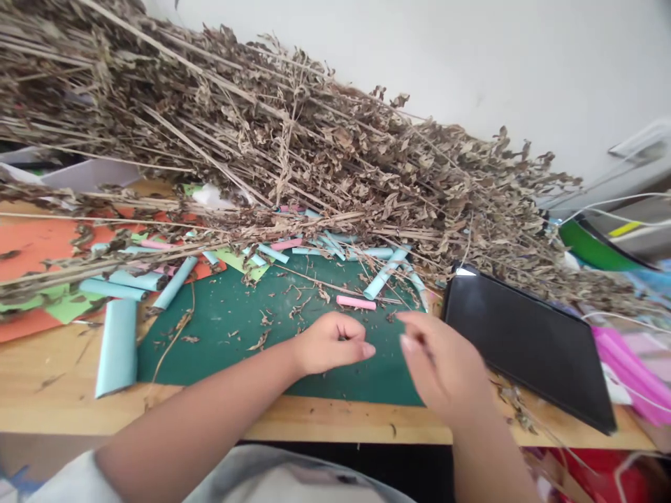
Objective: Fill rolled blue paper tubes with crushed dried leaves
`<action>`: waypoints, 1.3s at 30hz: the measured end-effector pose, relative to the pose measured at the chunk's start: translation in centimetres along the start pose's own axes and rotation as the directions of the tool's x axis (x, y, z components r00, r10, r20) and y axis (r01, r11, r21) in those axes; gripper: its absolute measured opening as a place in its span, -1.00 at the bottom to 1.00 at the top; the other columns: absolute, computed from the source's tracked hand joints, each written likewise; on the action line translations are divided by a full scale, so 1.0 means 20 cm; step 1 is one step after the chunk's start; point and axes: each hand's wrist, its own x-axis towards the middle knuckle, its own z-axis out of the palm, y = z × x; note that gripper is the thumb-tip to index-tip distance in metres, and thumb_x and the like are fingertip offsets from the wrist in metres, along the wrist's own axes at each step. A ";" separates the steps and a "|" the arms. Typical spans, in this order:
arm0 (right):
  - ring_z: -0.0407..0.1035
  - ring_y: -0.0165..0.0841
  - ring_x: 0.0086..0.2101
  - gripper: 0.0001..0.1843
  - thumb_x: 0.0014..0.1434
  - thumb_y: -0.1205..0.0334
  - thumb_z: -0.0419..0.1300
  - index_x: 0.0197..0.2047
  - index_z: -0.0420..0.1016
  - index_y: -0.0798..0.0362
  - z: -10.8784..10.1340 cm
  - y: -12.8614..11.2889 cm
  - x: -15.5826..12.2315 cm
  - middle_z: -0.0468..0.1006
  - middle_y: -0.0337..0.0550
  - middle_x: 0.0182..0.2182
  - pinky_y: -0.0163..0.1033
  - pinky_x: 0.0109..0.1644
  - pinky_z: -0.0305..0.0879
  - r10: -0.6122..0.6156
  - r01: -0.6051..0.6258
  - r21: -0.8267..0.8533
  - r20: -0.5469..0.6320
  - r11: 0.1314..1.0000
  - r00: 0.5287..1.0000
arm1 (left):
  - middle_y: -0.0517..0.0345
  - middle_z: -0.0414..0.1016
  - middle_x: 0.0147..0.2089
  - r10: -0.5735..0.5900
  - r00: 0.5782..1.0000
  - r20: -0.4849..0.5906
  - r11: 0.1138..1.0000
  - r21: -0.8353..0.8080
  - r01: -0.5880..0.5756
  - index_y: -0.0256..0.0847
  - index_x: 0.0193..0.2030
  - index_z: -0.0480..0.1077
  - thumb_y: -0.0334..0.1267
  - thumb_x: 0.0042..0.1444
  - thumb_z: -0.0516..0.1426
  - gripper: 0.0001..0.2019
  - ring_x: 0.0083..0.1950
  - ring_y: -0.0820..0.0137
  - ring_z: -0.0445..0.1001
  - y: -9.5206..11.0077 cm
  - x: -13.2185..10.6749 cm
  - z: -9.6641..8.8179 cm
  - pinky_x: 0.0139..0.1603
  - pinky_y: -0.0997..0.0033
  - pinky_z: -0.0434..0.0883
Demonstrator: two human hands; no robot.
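Note:
My left hand (331,342) rests on the green cutting mat (220,335) with its fingers curled into a loose pinch; what it holds, if anything, is too small to see. My right hand (445,367) hovers just right of it, fingers bent inward, blurred by motion. A small pink paper roll (356,302) lies on the mat just beyond both hands. Several pale blue paper rolls (118,346) lie at the left and under the dried stems. A big heap of dried leafy branches (293,154) covers the back of the wooden table (63,391).
A black tablet (529,342) lies flat at the right of the mat. Orange and green paper sheets (31,244) sit at the left. Pink plastic (629,370), a green item (592,251) and white cables crowd the far right. Dry leaf crumbs litter the mat.

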 end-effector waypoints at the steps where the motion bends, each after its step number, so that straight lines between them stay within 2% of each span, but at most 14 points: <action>1: 0.30 -0.27 -0.29 -0.76 0.13 0.24 -0.01 -0.16 0.37 0.08 0.02 0.04 0.02 0.43 -0.11 -0.37 -0.15 -0.21 0.20 0.013 -0.005 -0.166 0.043 0.986 0.999 | 0.34 0.01 -0.77 0.022 1.000 -0.016 0.998 -0.053 -0.023 -0.25 -0.74 0.05 -0.12 -0.06 0.04 -0.63 -0.70 0.62 -0.03 0.00 0.00 0.00 -0.66 0.55 -0.03; 4: 0.29 -0.24 -0.28 -0.71 0.17 0.27 -0.12 -0.13 0.35 0.11 0.09 0.16 0.06 0.42 -0.05 -0.34 -0.16 -0.23 0.17 0.107 0.039 -0.549 0.232 0.835 0.967 | 0.29 0.05 -0.78 0.100 0.994 -0.052 0.989 -0.106 -0.105 -0.25 -0.72 0.11 0.06 0.00 -0.06 -0.54 -0.72 0.58 0.01 -0.01 0.00 -0.01 -0.67 0.52 -0.02; 6: 0.28 -0.24 -0.28 -0.70 0.17 0.23 -0.11 -0.13 0.36 0.08 0.12 0.20 0.06 0.41 -0.06 -0.34 -0.17 -0.25 0.13 0.132 0.083 -0.647 0.275 0.758 0.952 | 0.28 0.05 -0.77 0.126 0.989 -0.074 0.991 -0.029 -0.129 -0.25 -0.72 0.11 0.16 0.00 -0.13 -0.48 -0.71 0.57 0.04 -0.01 -0.01 0.00 -0.67 0.51 0.00; 8: 0.26 -0.21 -0.24 -0.72 0.14 0.17 -0.06 -0.14 0.36 0.02 0.13 0.20 0.04 0.40 -0.07 -0.29 -0.15 -0.22 0.08 0.105 0.095 -0.689 0.243 0.719 0.964 | 0.26 0.06 -0.74 0.139 0.986 -0.097 0.989 0.073 -0.132 -0.25 -0.70 0.11 0.23 0.00 -0.22 -0.42 -0.69 0.55 0.07 -0.01 -0.01 0.00 -0.65 0.51 0.03; 10: 0.23 -0.20 -0.19 -0.72 0.11 0.11 -0.01 -0.15 0.37 0.00 0.13 0.17 0.03 0.40 -0.08 -0.24 -0.12 -0.18 0.03 0.072 0.088 -0.683 0.203 0.725 0.977 | 0.26 0.05 -0.72 0.162 0.983 -0.093 0.978 0.148 -0.147 -0.25 -0.68 0.11 0.27 -0.01 -0.30 -0.39 -0.67 0.55 0.08 -0.01 -0.01 0.01 -0.64 0.51 0.05; 13: 0.23 -0.21 -0.19 -0.73 0.07 0.09 0.05 -0.18 0.36 0.01 0.15 0.11 0.02 0.43 -0.12 -0.25 -0.13 -0.16 -0.02 0.060 0.101 -0.646 0.223 0.757 0.973 | 0.27 0.04 -0.69 0.179 0.983 -0.043 0.966 0.198 -0.167 -0.26 -0.65 0.11 0.29 -0.03 -0.37 -0.36 -0.66 0.55 0.06 -0.02 -0.01 0.02 -0.63 0.52 0.06; 16: 0.25 -0.25 -0.24 -0.79 0.07 0.16 0.06 -0.21 0.36 0.00 0.20 0.09 0.03 0.45 -0.17 -0.30 -0.17 -0.21 -0.03 0.071 0.101 -0.631 0.241 0.769 0.968 | 0.26 0.04 -0.68 0.169 0.985 -0.038 0.966 0.206 -0.157 -0.26 -0.65 0.10 0.30 -0.04 -0.40 -0.35 -0.65 0.55 0.05 -0.02 -0.01 0.02 -0.63 0.52 0.06; 20: 0.26 -0.29 -0.30 -0.85 0.07 0.29 0.07 -0.25 0.37 0.01 0.24 0.10 0.03 0.46 -0.21 -0.37 -0.23 -0.28 -0.03 0.083 0.062 -0.613 0.205 0.788 0.975 | 0.26 0.04 -0.68 0.173 0.985 -0.021 0.965 0.204 -0.165 -0.25 -0.65 0.09 0.29 -0.04 -0.41 -0.35 -0.67 0.55 0.04 -0.02 -0.01 0.01 -0.65 0.52 0.05; 24: 0.27 -0.30 -0.35 -0.84 0.07 0.37 0.04 -0.27 0.38 0.05 0.26 0.12 0.01 0.47 -0.17 -0.41 -0.24 -0.30 -0.01 0.014 0.108 -0.585 0.201 0.804 0.979 | 0.26 0.03 -0.70 0.187 0.982 0.000 0.959 0.218 -0.183 -0.26 -0.66 0.09 0.28 -0.03 -0.42 -0.35 -0.67 0.54 0.04 -0.03 -0.01 0.01 -0.65 0.52 0.04; 28: 0.28 -0.29 -0.42 -0.84 0.05 0.42 0.03 -0.41 0.41 0.08 0.26 0.11 0.01 0.43 -0.16 -0.55 -0.19 -0.29 0.02 -0.039 0.140 -0.594 0.180 0.792 0.983 | 0.26 0.02 -0.70 0.208 0.978 0.016 0.955 0.214 -0.206 -0.26 -0.66 0.09 0.26 -0.02 -0.43 -0.35 -0.67 0.55 0.03 -0.03 -0.01 0.01 -0.64 0.52 0.04; 31: 0.32 -0.31 -0.41 -0.84 0.03 0.45 0.05 -0.40 0.41 0.05 0.21 0.09 0.04 0.47 -0.19 -0.51 -0.17 -0.25 0.08 -0.061 0.095 -0.476 0.088 0.874 0.994 | 0.26 0.03 -0.69 0.214 0.977 0.019 0.958 0.192 -0.214 -0.27 -0.65 0.09 0.28 -0.04 -0.44 -0.33 -0.68 0.57 0.02 -0.02 -0.01 0.02 -0.65 0.53 0.03; 34: 0.35 -0.38 -0.35 -0.83 0.07 0.41 0.05 -0.30 0.40 0.01 0.14 0.03 0.06 0.48 -0.21 -0.36 -0.27 -0.30 0.20 -0.086 0.065 -0.143 -0.145 0.988 0.986 | 0.27 0.04 -0.69 0.200 0.979 0.035 0.967 0.152 -0.203 -0.30 -0.63 0.14 0.30 -0.08 -0.46 -0.29 -0.69 0.58 0.01 -0.02 -0.02 0.02 -0.65 0.53 0.02; 36: 0.35 -0.42 -0.32 -0.80 0.09 0.40 0.03 -0.25 0.39 -0.03 0.11 -0.02 0.05 0.46 -0.22 -0.32 -0.33 -0.33 0.26 -0.126 0.135 0.027 -0.228 0.990 0.965 | 0.29 0.03 -0.72 0.189 0.980 0.060 0.975 0.105 -0.194 -0.33 -0.58 0.20 0.31 -0.11 -0.47 -0.24 -0.71 0.59 -0.01 -0.03 -0.01 0.01 -0.65 0.53 0.04; 39: 0.37 -0.46 -0.34 -0.78 0.09 0.44 0.03 -0.27 0.39 -0.04 0.12 -0.08 0.04 0.45 -0.24 -0.38 -0.27 -0.15 0.27 -0.243 0.269 0.127 -0.192 0.955 0.951 | 0.31 0.02 -0.74 0.198 0.978 0.069 0.980 0.019 -0.199 -0.36 -0.50 0.26 0.32 -0.11 -0.47 -0.20 -0.74 0.60 -0.03 -0.05 -0.01 0.01 -0.67 0.55 0.05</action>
